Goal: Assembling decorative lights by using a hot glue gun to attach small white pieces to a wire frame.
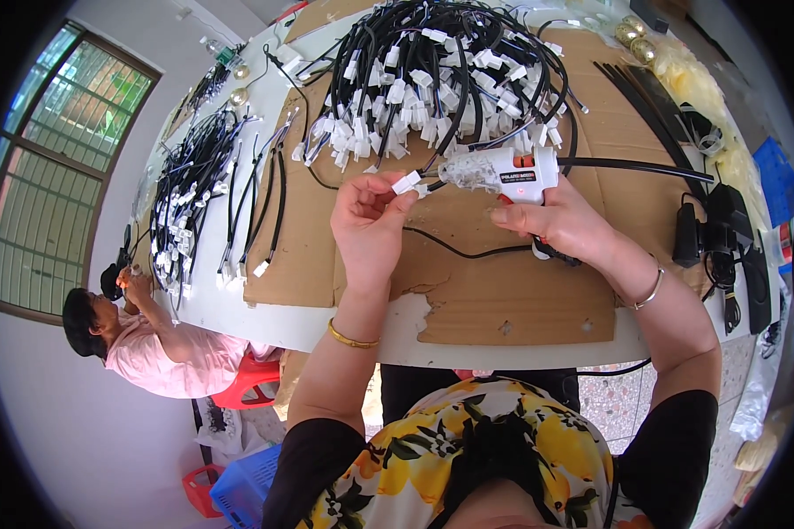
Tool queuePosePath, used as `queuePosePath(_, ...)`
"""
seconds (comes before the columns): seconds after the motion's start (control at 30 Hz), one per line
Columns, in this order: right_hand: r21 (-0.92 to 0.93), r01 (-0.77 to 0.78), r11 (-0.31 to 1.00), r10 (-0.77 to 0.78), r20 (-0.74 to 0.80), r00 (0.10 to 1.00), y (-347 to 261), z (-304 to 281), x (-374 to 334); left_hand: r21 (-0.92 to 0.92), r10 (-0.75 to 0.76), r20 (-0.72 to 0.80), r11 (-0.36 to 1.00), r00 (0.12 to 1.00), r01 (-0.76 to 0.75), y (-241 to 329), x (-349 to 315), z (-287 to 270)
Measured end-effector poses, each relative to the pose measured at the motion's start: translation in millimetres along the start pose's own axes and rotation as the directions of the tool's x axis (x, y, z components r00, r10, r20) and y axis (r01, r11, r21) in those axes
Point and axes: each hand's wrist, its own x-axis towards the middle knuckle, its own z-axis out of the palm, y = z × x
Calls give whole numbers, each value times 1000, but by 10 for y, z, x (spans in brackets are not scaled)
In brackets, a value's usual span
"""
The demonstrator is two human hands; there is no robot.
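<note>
My left hand [372, 214] pinches a small white plug connector [407, 182] whose dark wires run up toward the heap. In my right hand [563, 220] is a white hot glue gun [522, 182], with a black glue stick [635, 165] jutting out of its back. Clumps of clear glue coat the gun's front end, and its nozzle points left at the connector, very close to it. A small red light glows on the gun's body. Beyond my hands lies a large heap of black cable harnesses [441, 75] with white connectors.
Cardboard [520, 300] covers much of the white table. A second bundle of harnesses [190, 194] lies to the left, where a co-worker in pink [181, 353] sits. Black glue sticks [648, 115] and black power adapters [715, 220] lie at the right. A black cord [468, 251] crosses the cardboard.
</note>
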Motion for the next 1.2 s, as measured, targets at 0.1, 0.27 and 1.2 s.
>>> queuePosePath(0.1,1,-4,1000,4,4,1000,-5,-9,2,-83,-45,5,996,999,46,-23,21,-17)
queuePosePath(0.27,-19,-15,1000,15,10,1000,8,-12,15,-270,-79,39,959,996,86,-117,38,-59)
queuePosePath(1.2,11,43,999,-43,23,999,-49,-12,-16,-394,-272,313,835,910,385,-120,46,-112)
